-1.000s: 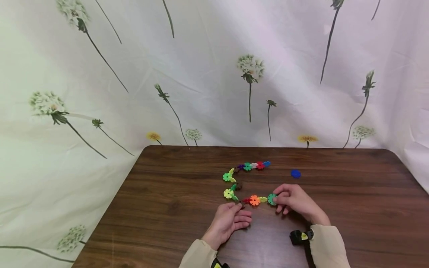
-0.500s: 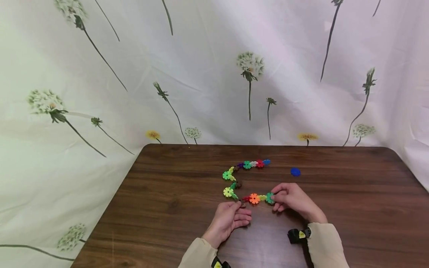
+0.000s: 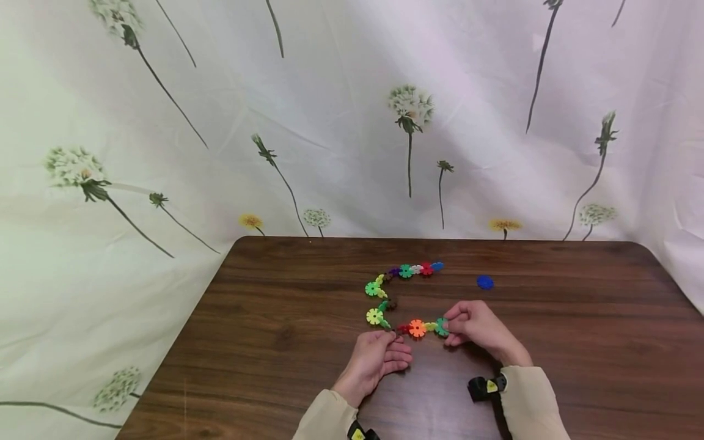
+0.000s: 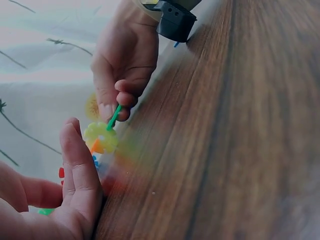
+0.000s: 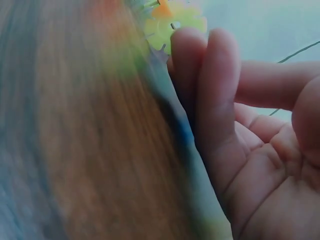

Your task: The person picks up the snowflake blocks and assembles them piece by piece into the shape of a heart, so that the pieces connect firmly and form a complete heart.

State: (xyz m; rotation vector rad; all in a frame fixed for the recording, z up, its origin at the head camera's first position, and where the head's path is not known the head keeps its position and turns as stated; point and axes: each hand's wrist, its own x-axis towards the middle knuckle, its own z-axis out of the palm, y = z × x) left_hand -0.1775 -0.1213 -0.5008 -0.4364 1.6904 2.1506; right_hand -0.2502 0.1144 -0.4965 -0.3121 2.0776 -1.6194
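Observation:
A chain of interlocking notched plastic discs winds over the table in the head view, with an orange disc in its front row. My right hand pinches the green disc at the row's right end. Beside it, a yellow disc joins the green one, seen edge-on in the left wrist view. My left hand holds a dark brown disc by thumb and forefinger, mostly hidden, at the row's left end. The left hand's other fingers extend to the right. A light-green disc lies just beyond it.
A loose blue disc lies apart, beyond my right hand. The chain's far end finishes in a blue disc. The brown wooden table meets a white curtain printed with dandelions at its back edge.
My right hand has shifted slightly left with the green disc, bringing the front row a little closer to my left hand. The left hand stays nearly in place.

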